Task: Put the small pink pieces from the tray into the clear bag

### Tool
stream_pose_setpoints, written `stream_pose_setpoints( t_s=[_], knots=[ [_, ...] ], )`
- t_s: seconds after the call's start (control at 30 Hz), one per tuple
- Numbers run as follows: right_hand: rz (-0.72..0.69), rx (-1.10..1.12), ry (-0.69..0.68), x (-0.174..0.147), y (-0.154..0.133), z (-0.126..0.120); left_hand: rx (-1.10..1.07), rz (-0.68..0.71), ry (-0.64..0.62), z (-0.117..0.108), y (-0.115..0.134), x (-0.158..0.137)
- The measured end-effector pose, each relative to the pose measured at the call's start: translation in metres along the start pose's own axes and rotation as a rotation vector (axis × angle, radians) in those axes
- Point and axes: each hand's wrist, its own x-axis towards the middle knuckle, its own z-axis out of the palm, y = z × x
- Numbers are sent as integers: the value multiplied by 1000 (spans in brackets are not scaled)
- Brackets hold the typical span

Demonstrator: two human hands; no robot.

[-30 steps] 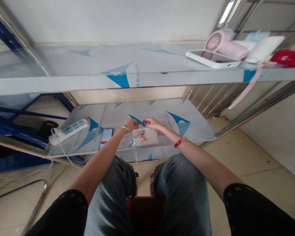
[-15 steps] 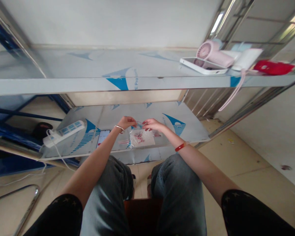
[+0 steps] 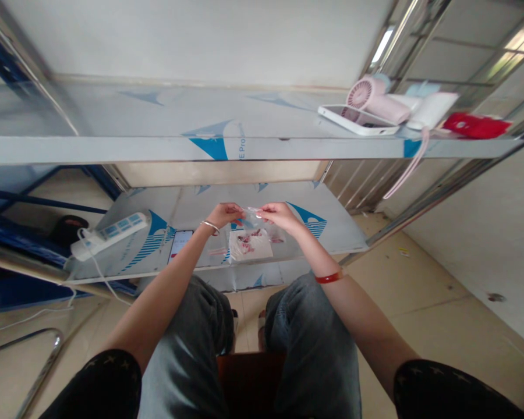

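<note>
A small clear plastic bag is stretched between my two hands above the lower shelf. My left hand, with a silver bangle at its wrist, pinches the bag's left side. On its right side, my right hand closes its fingertips on the plastic. Just below lies a white sheet with small dark red pieces on it; their kind is too small to make out. Flat clear packets with reddish marks rest beside the sheet.
A phone and a white power strip lie on the lower shelf to the left. Overhead, the upper shelf juts out, bearing a white-framed device, a pink handheld fan and a red item.
My right hand has turned and now pinches the bag closer to my left hand. The clear plastic is spread out more visibly between them. The view has shifted slightly.
</note>
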Motion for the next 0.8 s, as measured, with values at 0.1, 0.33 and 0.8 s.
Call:
stream_pose_setpoints(
  t_s=[0.1,0.33,0.8],
  knots=[
    [-23,50,73,-5,-3,-2,37,0,6,-2,3,-1],
    [-35,107,88,-3,4,1,112,6,-3,-2,12,-4],
    [88,163,155,-5,7,6,155,41,30,5,15,-4]
  ],
)
